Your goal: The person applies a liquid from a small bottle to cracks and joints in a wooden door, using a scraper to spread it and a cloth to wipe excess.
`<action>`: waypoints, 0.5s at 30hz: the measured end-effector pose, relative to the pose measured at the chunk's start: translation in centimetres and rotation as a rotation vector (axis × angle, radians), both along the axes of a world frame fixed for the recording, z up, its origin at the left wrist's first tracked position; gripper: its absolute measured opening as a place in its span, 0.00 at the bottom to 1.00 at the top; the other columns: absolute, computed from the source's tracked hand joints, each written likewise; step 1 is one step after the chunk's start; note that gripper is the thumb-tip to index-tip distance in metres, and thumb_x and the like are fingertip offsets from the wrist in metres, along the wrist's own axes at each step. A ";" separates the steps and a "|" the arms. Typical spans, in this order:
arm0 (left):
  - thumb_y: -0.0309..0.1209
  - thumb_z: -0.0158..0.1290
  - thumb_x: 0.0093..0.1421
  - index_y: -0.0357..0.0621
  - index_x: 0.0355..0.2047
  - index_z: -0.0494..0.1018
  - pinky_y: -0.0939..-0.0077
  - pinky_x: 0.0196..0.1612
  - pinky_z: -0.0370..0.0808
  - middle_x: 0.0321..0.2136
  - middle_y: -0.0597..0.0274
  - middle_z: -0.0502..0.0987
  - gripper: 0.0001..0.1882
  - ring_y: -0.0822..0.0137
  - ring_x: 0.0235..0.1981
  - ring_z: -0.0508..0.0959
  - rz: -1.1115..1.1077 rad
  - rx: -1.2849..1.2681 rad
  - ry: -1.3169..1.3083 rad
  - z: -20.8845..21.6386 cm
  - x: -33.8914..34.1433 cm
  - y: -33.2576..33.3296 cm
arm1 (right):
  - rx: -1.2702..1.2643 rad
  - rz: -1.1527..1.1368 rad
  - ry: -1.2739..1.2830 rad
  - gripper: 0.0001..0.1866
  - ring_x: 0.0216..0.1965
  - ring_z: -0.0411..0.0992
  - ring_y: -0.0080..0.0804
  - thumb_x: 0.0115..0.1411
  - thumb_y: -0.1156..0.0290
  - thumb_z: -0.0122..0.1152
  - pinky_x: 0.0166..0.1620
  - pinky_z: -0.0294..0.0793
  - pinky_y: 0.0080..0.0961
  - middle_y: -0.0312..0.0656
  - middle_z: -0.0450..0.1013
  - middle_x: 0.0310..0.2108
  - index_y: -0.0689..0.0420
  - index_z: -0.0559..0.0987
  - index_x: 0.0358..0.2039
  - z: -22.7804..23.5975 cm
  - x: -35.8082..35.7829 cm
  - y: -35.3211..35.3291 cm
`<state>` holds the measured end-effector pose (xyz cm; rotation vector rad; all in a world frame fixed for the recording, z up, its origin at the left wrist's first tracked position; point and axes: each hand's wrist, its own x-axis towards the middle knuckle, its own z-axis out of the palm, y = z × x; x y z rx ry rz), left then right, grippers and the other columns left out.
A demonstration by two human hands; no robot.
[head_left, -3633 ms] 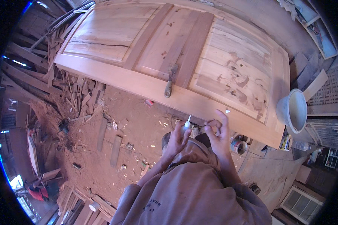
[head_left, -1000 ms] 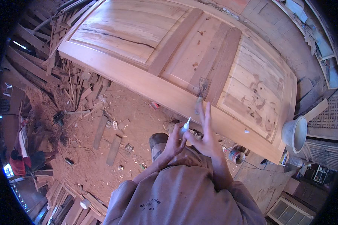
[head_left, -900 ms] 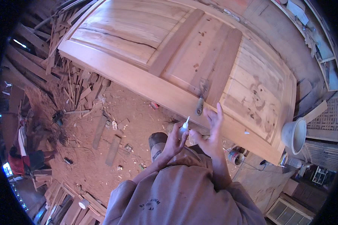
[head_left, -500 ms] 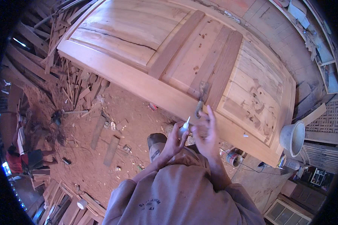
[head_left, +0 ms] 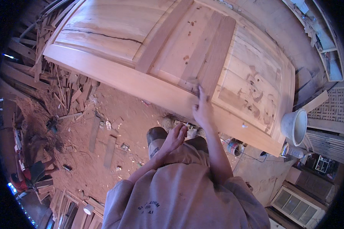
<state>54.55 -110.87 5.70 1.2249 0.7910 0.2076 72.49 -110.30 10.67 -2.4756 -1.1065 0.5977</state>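
Note:
A large wooden panelled piece [head_left: 114, 72], like a door, lies across the view before me. Its left panel has a long dark crack, and the right one has dark stains and knots. At its near edge my right hand [head_left: 203, 110] is closed around a scraper [head_left: 193, 81], whose blade is blurred and lies over the middle boards. Lower and to the left, my left hand [head_left: 175, 137] is closed around a small glue bottle [head_left: 187, 125]; just its pale tip shows between the fingers. A tiny white piece [head_left: 244, 125] rests on the near rail, right of my right hand.
A pale bucket [head_left: 294, 126] stands at the right corner of the wooden piece. Scrap wood [head_left: 72, 91] is heaped at the left, with offcuts on the dirt floor [head_left: 130, 118]. A paint can [head_left: 234, 148] sits below the near edge. Another person [head_left: 30, 173] is at the far left.
My right hand has reached forward and taken hold of the scraper that lay on the wood. The bottle in my left hand has turned, so less of it shows. The view has shifted slightly.

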 end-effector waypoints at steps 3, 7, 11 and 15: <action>0.42 0.39 0.72 0.38 0.35 0.70 0.79 0.21 0.66 0.21 0.66 0.71 0.19 0.76 0.17 0.67 0.007 0.056 -0.046 -1.1 1.7 -1.0 | -0.017 -0.057 0.204 0.38 0.46 0.74 0.57 0.59 0.76 0.51 0.48 0.75 0.46 0.65 0.70 0.47 0.49 0.51 0.69 3.3 0.9 -6.2; 0.43 0.39 0.72 0.37 0.32 0.72 0.78 0.21 0.65 0.20 0.66 0.71 0.22 0.76 0.17 0.67 0.076 -0.237 -0.099 -2.9 5.0 -2.3 | 0.072 0.050 0.149 0.28 0.41 0.75 0.57 0.67 0.71 0.46 0.46 0.73 0.45 0.64 0.72 0.42 0.46 0.58 0.68 2.5 0.3 -13.5; 0.42 0.37 0.72 0.35 0.30 0.70 0.78 0.16 0.63 0.17 0.64 0.70 0.23 0.76 0.12 0.66 0.201 -0.279 -0.068 -3.5 7.3 -3.4 | -0.143 0.046 0.133 0.26 0.39 0.74 0.59 0.69 0.66 0.46 0.44 0.73 0.46 0.63 0.73 0.36 0.46 0.61 0.67 4.7 -0.9 -11.9; 0.41 0.36 0.72 0.32 0.37 0.72 0.75 0.25 0.70 0.23 0.59 0.74 0.23 0.71 0.21 0.72 0.208 -0.149 -0.086 -6.2 7.7 -4.5 | -0.349 0.141 0.111 0.27 0.36 0.74 0.62 0.67 0.66 0.48 0.41 0.74 0.51 0.64 0.73 0.34 0.44 0.61 0.67 4.3 -2.0 -9.9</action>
